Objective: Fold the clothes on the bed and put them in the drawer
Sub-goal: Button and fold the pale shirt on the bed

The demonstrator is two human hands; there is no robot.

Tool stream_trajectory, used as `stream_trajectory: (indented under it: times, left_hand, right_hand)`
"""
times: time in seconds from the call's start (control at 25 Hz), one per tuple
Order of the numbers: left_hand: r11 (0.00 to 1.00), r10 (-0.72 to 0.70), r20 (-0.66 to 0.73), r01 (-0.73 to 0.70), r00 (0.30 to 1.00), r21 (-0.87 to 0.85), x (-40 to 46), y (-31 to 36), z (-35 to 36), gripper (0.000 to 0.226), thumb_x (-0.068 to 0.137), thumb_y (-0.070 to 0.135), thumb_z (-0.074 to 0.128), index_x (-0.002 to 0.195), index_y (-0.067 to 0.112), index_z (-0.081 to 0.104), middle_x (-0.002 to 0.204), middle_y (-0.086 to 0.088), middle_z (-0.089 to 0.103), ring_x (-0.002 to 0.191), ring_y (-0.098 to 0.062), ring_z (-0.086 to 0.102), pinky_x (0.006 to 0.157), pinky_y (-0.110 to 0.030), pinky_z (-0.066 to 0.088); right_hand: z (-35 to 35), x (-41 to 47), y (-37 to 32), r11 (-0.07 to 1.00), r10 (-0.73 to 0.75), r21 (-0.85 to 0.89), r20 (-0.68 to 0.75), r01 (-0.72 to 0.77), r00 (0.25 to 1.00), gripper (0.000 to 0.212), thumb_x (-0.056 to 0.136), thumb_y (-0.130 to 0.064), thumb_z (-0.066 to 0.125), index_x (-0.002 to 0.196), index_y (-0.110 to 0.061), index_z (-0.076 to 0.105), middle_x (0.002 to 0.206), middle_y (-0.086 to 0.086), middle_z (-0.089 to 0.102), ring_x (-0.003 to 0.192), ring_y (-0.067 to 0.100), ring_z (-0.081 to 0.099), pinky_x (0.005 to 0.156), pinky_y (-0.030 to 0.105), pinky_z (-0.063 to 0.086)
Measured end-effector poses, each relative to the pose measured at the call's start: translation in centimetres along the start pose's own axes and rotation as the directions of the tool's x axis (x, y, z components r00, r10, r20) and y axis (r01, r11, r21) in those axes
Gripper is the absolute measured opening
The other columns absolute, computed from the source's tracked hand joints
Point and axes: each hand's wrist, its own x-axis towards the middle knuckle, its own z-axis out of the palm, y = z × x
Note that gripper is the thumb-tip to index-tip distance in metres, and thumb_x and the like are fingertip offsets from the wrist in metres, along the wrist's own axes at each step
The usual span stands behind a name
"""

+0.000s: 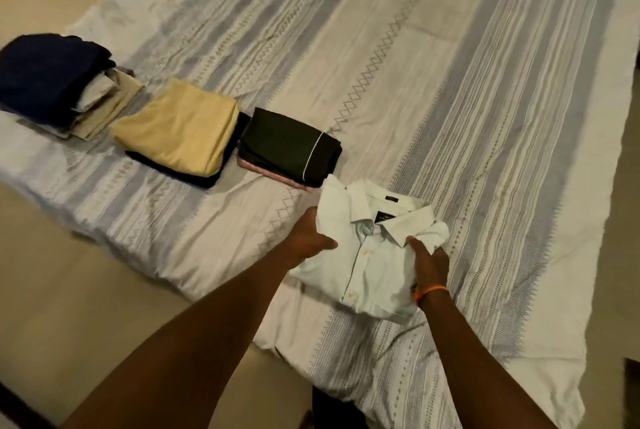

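Head view, stock of the bed (450, 65), taken from my side.

Folded, lying in a row along the near left edge:
- navy pile (45, 75), farthest left, sitting on grey and beige pieces (104, 106) that poke out beneath it.
- yellow piece (180, 127), just beside that pile, resting on a dark garment whose edge shows under it.
- black piece with white piping (287, 144), next in line, on top of a pink piece (263, 169) that shows only as a thin edge.

In hand:
- white shirt (374, 255), collar up and buttoned front showing, folded to a compact rectangle near the front edge of the bed, just beside the black piece and touching or nearly touching it; I cannot tell which.

Hands:
- my left hand (308, 238) grips the shirt's left side near the shoulder, thumb on top, fingers tucked under the cloth.
- my right hand (429, 266), orange band at the wrist, pinches the right side below the collar point, cloth bunched in the fingers.
- both arms reach forward and down, roughly parallel, the shirt held between them low over the bedspread.

Progress, as I judge it: I see no loose clothes left on the bed, so folding looks nearly finished, this shirt being the last. No drawer is in view; every pile is on the bed, so the putting-away appears wholly undone.
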Motion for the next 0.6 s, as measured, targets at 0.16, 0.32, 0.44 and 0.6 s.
stream_trajectory:
  times: [0.16, 0.32, 0.44, 0.6]
  left_hand:
    - [0.703, 0.309, -0.069, -0.179, 0.949, 0.688, 6.9, -1.7, 2.7, 0.095, 0.089, 0.024, 0.066, 0.155, 0.006, 0.001, 0.162, -0.015, 0.007, 0.149, -0.033, 0.012, 0.119, -0.042, 0.017]
    - [0.423, 0.186, 0.201, -0.263, 0.962, 0.867, 9.8, -3.6, 5.1, 0.094, 0.096, 0.038, 0.055, 0.153, 0.009, -0.013, 0.160, -0.017, -0.017, 0.149, -0.036, -0.008, 0.119, -0.049, 0.008]
    - [0.406, 0.126, 0.252, -0.282, 0.960, 0.869, 10.9, -4.4, 5.0, 0.092, 0.097, 0.036, 0.053, 0.153, 0.008, -0.013, 0.160, -0.018, -0.020, 0.149, -0.036, -0.011, 0.120, -0.050, 0.009]
    - [0.533, 0.151, 0.208, -0.257, 0.966, 0.807, 9.4, -3.7, 3.6, 0.084, 0.098, 0.031, 0.053, 0.155, 0.007, -0.004, 0.162, -0.014, -0.011, 0.150, -0.030, -0.006, 0.120, -0.042, 0.007]
  right_hand:
    - [3.8, 4.6, 0.8, 0.748, -0.221, -0.642, 0.000, 0.170, 0.975, 0.087, 0.091, -0.044, 0.061, 0.154, -0.009, 0.013, 0.155, 0.022, 0.028, 0.137, 0.041, 0.036, 0.110, 0.049, 0.034]
    - [6.0, 5.9, 4.8, 0.272, -0.161, -0.885, 0.346, 0.378, 0.924, 0.091, 0.088, -0.073, 0.018, 0.155, -0.018, -0.009, 0.161, 0.016, -0.015, 0.148, 0.042, -0.008, 0.115, 0.060, 0.003]
    - [6.1, 7.4, 6.0, 0.189, -0.075, -0.908, 0.365, 0.373, 0.928, 0.094, 0.082, -0.079, 0.011, 0.154, -0.024, -0.014, 0.160, 0.012, -0.023, 0.146, 0.042, -0.016, 0.115, 0.064, -0.001]
    - [6.7, 5.8, 4.7, 0.237, -0.099, -0.910, 0.325, 0.339, 0.941, 0.090, 0.093, -0.062, 0.041, 0.155, -0.019, -0.008, 0.161, 0.016, -0.018, 0.147, 0.044, -0.011, 0.114, 0.063, -0.001]
